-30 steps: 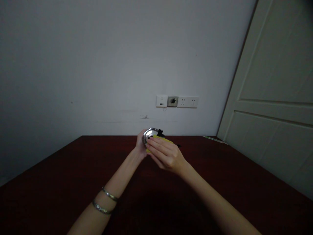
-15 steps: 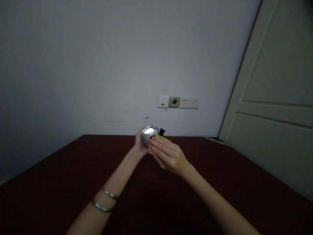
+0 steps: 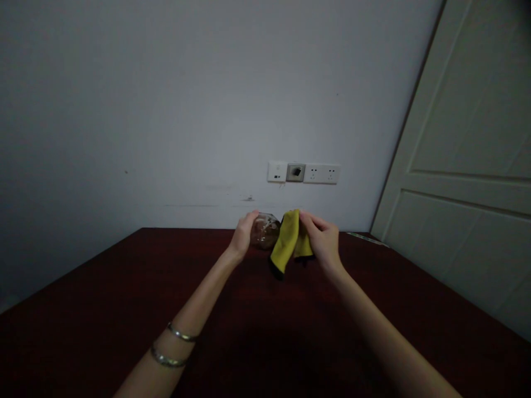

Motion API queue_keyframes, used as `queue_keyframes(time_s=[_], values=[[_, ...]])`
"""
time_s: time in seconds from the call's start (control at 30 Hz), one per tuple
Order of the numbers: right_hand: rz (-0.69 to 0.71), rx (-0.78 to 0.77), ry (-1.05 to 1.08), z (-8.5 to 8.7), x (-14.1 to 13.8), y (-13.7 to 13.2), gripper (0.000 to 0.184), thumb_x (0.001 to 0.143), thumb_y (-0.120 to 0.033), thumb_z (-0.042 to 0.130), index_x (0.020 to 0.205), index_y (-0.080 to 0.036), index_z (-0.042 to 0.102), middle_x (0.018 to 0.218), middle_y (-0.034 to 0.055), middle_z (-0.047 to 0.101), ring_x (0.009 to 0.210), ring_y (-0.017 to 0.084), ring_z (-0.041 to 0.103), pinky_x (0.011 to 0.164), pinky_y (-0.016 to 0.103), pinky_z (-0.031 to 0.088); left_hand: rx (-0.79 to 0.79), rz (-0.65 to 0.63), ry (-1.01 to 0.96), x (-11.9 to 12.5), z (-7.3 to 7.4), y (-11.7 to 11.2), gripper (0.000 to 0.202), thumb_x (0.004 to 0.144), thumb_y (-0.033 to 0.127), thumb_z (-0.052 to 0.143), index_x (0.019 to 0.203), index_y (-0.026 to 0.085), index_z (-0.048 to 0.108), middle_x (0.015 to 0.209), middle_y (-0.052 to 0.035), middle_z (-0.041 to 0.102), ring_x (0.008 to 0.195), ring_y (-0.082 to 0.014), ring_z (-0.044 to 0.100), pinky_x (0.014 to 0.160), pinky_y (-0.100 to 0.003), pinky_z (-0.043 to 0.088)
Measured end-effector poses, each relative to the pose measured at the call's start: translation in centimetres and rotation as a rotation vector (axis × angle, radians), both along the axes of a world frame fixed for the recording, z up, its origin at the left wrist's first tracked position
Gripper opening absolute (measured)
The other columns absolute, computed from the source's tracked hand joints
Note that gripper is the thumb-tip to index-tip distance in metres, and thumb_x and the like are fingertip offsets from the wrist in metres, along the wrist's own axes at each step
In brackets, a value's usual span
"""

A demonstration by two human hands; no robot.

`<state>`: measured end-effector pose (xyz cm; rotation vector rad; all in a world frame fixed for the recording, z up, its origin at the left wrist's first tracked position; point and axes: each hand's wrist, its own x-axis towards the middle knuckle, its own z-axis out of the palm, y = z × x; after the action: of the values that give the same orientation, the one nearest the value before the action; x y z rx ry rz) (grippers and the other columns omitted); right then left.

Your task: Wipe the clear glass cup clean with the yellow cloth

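My left hand [image 3: 244, 236] is closed around the side of a clear glass jar [image 3: 265, 232], held tilted over the far part of the table. Its silvery round end, seen a moment ago, is out of sight. To the right, my right hand [image 3: 323, 237] pinches the top of a yellow cloth [image 3: 286, 243] with black edging. The cloth hangs folded in two flaps right beside the jar; whether it touches the glass I cannot tell.
A dark red table [image 3: 249, 320] stretches to the pale wall [image 3: 207, 110]. Sockets [image 3: 321, 173] and a switch plate sit low on that wall. A panelled door [image 3: 468, 166] stands at the right, with a thin strip [image 3: 367, 239] lying near the table's far right edge.
My right hand has drawn the cloth off the jar's silvery end and to the right, where it now hangs down. The jar has turned, so its clear glass shows.
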<state>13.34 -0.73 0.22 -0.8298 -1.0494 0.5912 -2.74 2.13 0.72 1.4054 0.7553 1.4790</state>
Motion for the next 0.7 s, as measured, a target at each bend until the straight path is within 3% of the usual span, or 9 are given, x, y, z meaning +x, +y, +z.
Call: queue_keyframes(time_s=[0.1,0.2,0.3,0.47,0.7], values=[[0.144,-0.151,0.294,-0.3,-0.1,0.7,0.028,0.063,-0.041,0.075,0.074,-0.016,0.074,0.074,0.0021,0.074,0.064,0.017,0.065,0.060,0.027,0.052,0.342,0.181,0.419,0.1,0.1,-0.9,0.043,0.084,0.046,0.041,0.055,0.016,0.051,0.055,-0.0002,0.051,0.058,-0.0140,0.049,0.058,-0.026,0.037],[0.258,-0.196,0.476,-0.8,-0.6,1.1,0.023,0.063,-0.036,0.076,0.074,-0.017,0.072,0.073,-0.0002,0.072,0.061,0.013,0.062,0.061,0.024,0.052,0.530,0.300,0.653,0.5,0.2,-1.9,0.036,0.089,0.039,0.037,0.076,0.015,0.060,0.077,-0.0054,0.061,0.075,-0.0174,0.055,0.070,-0.029,0.042],[0.326,-0.249,0.602,-1.1,-1.3,1.1,0.016,0.069,-0.032,0.072,0.075,-0.017,0.070,0.071,-0.0008,0.071,0.060,0.012,0.062,0.062,0.024,0.053,0.622,0.416,0.853,1.0,0.1,-2.7,0.034,0.088,0.040,0.040,0.100,0.015,0.059,0.094,-0.0087,0.060,0.087,-0.0201,0.056,0.078,-0.032,0.045],[0.483,-0.323,0.661,-1.3,-2.2,0.8,0.017,0.080,-0.033,0.063,0.080,-0.017,0.069,0.074,0.0006,0.072,0.064,0.013,0.064,0.066,0.024,0.054,0.740,0.484,1.147,1.2,0.0,-3.1,0.038,0.085,0.044,0.043,0.106,0.016,0.056,0.096,-0.0092,0.055,0.092,-0.0229,0.053,0.075,-0.034,0.048],[0.577,-0.325,0.462,-1.8,-2.6,0.5,0.038,0.080,-0.048,0.059,0.105,-0.020,0.064,0.086,0.0024,0.073,0.076,0.017,0.068,0.068,0.028,0.055,0.785,0.437,1.213,1.2,-0.1,-2.9,0.043,0.084,0.047,0.044,0.111,0.016,0.057,0.099,-0.0127,0.055,0.097,-0.0271,0.052,0.077,-0.036,0.047]])
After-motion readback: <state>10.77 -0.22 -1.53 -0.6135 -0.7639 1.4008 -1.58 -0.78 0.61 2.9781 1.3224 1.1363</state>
